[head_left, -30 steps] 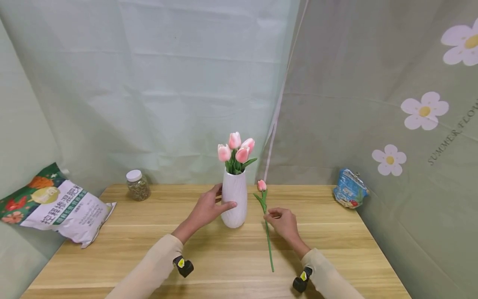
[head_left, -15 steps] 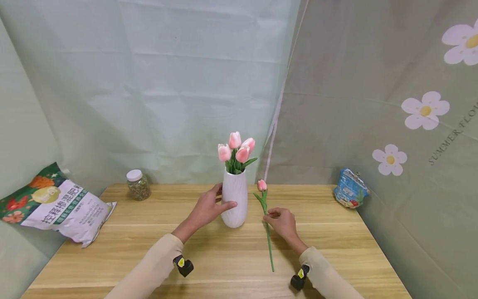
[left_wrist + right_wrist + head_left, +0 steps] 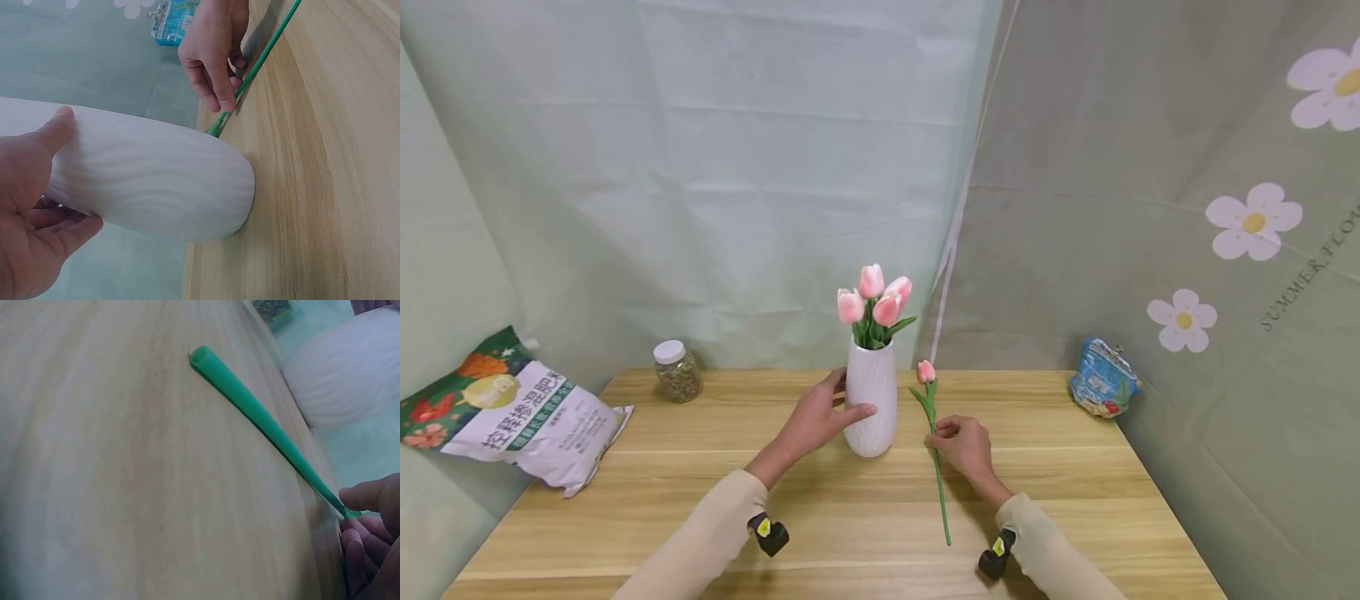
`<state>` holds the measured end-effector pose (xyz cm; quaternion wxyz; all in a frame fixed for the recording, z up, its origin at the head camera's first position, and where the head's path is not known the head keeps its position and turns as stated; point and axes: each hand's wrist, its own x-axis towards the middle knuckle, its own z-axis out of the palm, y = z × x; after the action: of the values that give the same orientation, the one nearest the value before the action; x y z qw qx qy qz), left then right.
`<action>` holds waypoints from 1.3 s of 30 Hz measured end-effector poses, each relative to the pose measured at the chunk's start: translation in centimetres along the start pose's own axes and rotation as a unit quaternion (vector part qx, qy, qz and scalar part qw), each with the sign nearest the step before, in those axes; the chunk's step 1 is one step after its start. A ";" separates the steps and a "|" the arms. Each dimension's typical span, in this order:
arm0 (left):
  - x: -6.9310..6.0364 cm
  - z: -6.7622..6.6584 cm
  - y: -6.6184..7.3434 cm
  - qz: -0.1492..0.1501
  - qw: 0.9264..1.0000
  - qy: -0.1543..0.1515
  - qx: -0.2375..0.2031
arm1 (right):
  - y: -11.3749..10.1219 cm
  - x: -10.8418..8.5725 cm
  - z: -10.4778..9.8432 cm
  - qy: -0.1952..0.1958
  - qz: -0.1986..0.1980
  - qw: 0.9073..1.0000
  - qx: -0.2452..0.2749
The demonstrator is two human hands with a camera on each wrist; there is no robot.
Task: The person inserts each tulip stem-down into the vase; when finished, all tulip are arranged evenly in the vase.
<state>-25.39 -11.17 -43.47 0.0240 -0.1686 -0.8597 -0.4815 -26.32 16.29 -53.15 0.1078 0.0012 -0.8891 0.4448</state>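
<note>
A white ribbed vase stands upright on the wooden table, with several pink tulips in it. My left hand holds the vase from its left side, thumb across the front and fingers round the back. To the right of the vase, a single pink tulip lies flat, its green stem pointing toward me. My right hand pinches this stem just below the leaves, thumb on one side and fingertips on the other.
On the left, a printed fertilizer bag leans by the table edge. A white-lidded jar stands at the back left. A blue clasp pouch sits at the back right. Fabric walls surround the wooden table.
My right hand has shifted slightly left, closing its fingertips onto the stem. The left hand, the vase and the lying tulip stay in place.
</note>
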 end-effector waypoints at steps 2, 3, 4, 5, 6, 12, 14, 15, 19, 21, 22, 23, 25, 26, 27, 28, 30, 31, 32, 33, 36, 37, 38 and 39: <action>0.0 0.0 0.0 0.000 1.000 0.001 0.001 | -0.2 0.0 0.0 0.000 0.001 1.000 -0.001; 0.0 0.0 0.0 -0.001 1.000 0.002 0.001 | -0.2 -0.1 0.0 0.000 0.002 1.000 -0.002; 0.0 0.0 0.0 -0.002 1.000 0.003 0.001 | -0.3 -0.1 0.0 0.000 0.002 1.000 -0.002; 0.0 0.0 0.0 -0.002 1.000 0.003 0.002 | -0.3 -0.1 0.0 0.001 0.002 1.000 -0.003; 0.0 0.0 0.0 -0.002 1.000 0.003 0.002 | -0.3 -0.1 0.0 0.001 0.002 1.000 -0.003; -0.1 0.0 0.2 -0.002 1.000 0.002 0.002 | -0.1 0.1 -0.1 0.010 0.011 1.000 -0.009; -0.1 0.0 0.3 -0.003 1.000 0.001 0.001 | -0.1 0.2 -0.2 0.011 0.017 1.000 -0.008; -0.1 0.0 0.3 -0.004 1.000 0.001 0.000 | -0.1 0.2 -0.2 0.011 0.022 1.000 -0.007; -0.1 0.0 0.3 -0.005 1.000 0.002 0.004 | -0.1 0.3 -0.5 0.012 0.039 0.999 -0.005; -0.1 0.0 0.3 -0.006 1.000 0.003 0.005 | -0.1 0.3 -0.6 0.013 0.043 0.999 -0.002; -0.1 0.0 0.3 -0.007 1.000 0.003 0.006 | -0.1 0.3 -0.6 0.013 0.044 0.999 0.001; -0.1 0.0 0.3 -0.008 1.000 0.003 0.005 | 0.0 0.3 -0.7 0.013 0.046 0.999 0.006; -0.2 0.0 0.4 -0.010 1.000 0.003 0.004 | 0.0 0.3 -0.9 0.009 0.047 0.999 0.015; -0.2 0.0 0.4 -0.010 1.000 0.003 0.004 | 0.1 0.3 -0.9 0.005 0.050 0.999 0.020; -0.2 0.0 0.4 -0.010 1.000 0.002 0.003 | 0.1 0.3 -1.0 0.000 0.053 0.998 0.027; -0.2 0.0 0.4 -0.010 1.000 0.002 0.002 | 0.1 0.3 -1.0 -0.005 0.057 0.998 0.032; -0.2 0.0 0.4 -0.008 1.000 0.001 0.002 | 0.2 0.3 -1.1 -0.016 0.063 0.997 0.043; -0.2 0.0 0.4 -0.007 1.000 0.001 0.002 | 0.2 0.3 -1.1 -0.022 0.067 0.996 0.049; -0.2 0.0 0.4 -0.006 1.000 0.002 0.003 | 0.3 0.3 -1.2 -0.027 0.070 0.996 0.054; -0.2 0.0 0.3 -0.005 1.000 0.002 0.004 | 0.3 0.4 -1.2 -0.032 0.072 0.995 0.059; -0.1 0.0 0.3 -0.005 1.000 0.003 0.004 | 0.2 0.4 -1.4 -0.043 0.080 0.993 0.072; -0.1 0.0 0.3 -0.005 1.000 0.003 0.005 | 0.2 0.4 -1.4 -0.045 0.083 0.993 0.075; -0.1 0.0 0.2 -0.006 1.000 0.002 0.006 | 0.2 0.4 -1.5 -0.046 0.086 0.992 0.079; -0.1 0.0 0.2 -0.007 1.000 0.002 0.006 | 0.1 0.4 -1.6 -0.047 0.091 0.991 0.084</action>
<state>-25.25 -11.09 -43.31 0.0237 -0.1617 -0.8635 -0.4771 -26.40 17.63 -52.23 0.0245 -0.0495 -0.8493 0.5250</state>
